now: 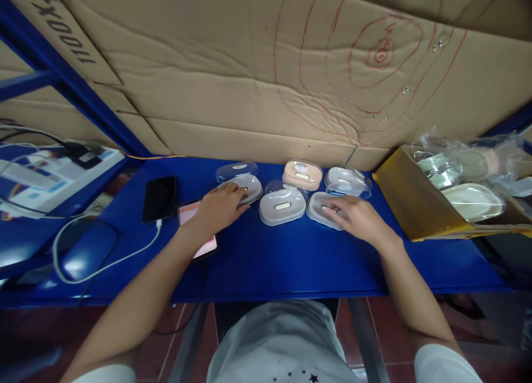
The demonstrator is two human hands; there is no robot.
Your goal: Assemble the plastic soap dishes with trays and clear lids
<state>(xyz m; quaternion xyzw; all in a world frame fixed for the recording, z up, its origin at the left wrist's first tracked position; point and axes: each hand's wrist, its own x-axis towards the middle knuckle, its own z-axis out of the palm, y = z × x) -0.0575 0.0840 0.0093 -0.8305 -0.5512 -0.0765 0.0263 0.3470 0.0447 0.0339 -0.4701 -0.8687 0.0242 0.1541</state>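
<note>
Several oval plastic cases lie in a row on a blue table [266,261]. My left hand [218,208] rests palm down on the leftmost grey case [249,186], fingers curled over it. My right hand [357,216] lies on another grey case [320,210] at the right, fingers stretched over its top. Between them sits a grey case [282,205] with a slot in its lid. Behind stand a clear lid [236,170], a pink case [302,174] and a clear-topped case [347,180].
A black phone [160,198] on a white cable and a lit phone [195,228] lie left of my left hand. A yellow cardboard box [407,205] with bagged cases stands at the right. A cardboard wall [266,78] closes the back.
</note>
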